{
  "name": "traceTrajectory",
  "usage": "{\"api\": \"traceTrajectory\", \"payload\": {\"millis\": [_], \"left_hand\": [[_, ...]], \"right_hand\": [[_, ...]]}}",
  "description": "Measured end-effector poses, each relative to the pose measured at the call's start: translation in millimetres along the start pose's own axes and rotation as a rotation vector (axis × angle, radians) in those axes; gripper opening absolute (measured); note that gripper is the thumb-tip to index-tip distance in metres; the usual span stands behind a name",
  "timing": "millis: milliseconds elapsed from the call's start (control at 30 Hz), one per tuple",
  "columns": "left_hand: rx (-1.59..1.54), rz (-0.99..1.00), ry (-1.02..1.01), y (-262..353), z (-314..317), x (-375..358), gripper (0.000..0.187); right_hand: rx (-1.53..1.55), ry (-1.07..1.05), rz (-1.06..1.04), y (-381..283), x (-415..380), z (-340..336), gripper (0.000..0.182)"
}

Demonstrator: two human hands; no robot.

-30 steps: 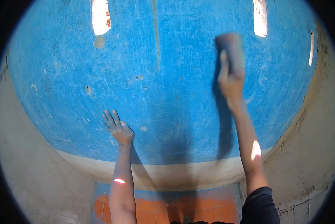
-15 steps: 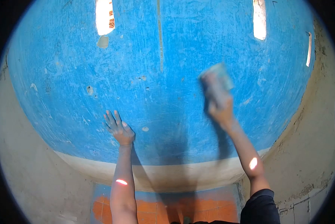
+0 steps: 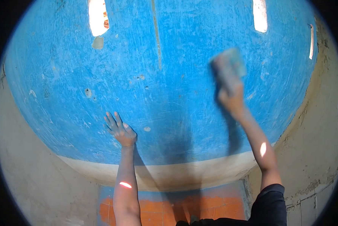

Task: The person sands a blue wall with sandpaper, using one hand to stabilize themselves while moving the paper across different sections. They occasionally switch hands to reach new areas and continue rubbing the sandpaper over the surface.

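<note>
My left hand (image 3: 122, 130) lies flat against the blue wall (image 3: 176, 98), its fingers spread and nothing in them. Higher up and to the right, my right hand (image 3: 231, 84) grips a flat, pale blue-green pad (image 3: 236, 62) at the wall's surface. Motion blurs both that hand and the pad, so the pad's exact kind cannot be made out. The paint around my hands is scuffed, with small chips and a bare patch (image 3: 147, 129) just right of my left hand.
Two narrow bright openings (image 3: 98, 19) (image 3: 260, 16) pierce the upper wall, and a thin one (image 3: 311, 42) lies farther right. A brownish vertical streak (image 3: 156, 34) runs down the middle. Below are a whitish band (image 3: 199, 171) and an orange tiled floor (image 3: 152, 211); plain greyish walls (image 3: 37, 169) flank both sides.
My right hand and the pad have moved up and to the right across the wall. My left hand keeps its place, while the view has shifted slightly.
</note>
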State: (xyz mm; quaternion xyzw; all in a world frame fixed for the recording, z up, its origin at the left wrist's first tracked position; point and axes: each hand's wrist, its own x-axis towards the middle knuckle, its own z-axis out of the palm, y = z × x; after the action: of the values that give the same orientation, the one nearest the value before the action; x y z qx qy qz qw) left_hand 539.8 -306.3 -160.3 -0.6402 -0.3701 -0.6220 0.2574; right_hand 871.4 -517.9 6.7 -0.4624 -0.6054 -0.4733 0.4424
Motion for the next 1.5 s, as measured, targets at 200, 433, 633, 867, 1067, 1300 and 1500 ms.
{"api": "traceTrajectory", "payload": {"millis": [200, 433, 633, 867, 1067, 1300, 1500], "left_hand": [[0.012, 0.003, -0.004, 1, 1, -2, 0.056], [0.016, 0.027, -0.015, -1, -1, -2, 0.056], [0.025, 0.040, -0.007, -2, -1, -1, 0.056], [0.011, 0.033, -0.015, -2, -3, 0, 0.055], [0.034, 0.030, -0.033, -1, -7, -2, 0.056], [0.015, 0.015, -0.021, -3, -4, -1, 0.056], [-0.022, 0.026, -0.008, 1, 0, 1, 0.057]], "right_hand": [[0.025, 0.043, 0.338, 4, 15, -8, 0.020], [0.122, -0.336, -0.370, -20, -48, 12, 0.047], [0.149, 0.463, 0.426, -1, 46, 16, 0.025], [0.435, -0.726, -0.595, -47, -85, 64, 0.071], [0.189, 0.393, 0.029, 11, 83, 17, 0.037], [0.186, -0.640, -0.318, -51, 11, 61, 0.059], [0.253, -0.162, -0.092, 1, 53, 27, 0.061]]}}
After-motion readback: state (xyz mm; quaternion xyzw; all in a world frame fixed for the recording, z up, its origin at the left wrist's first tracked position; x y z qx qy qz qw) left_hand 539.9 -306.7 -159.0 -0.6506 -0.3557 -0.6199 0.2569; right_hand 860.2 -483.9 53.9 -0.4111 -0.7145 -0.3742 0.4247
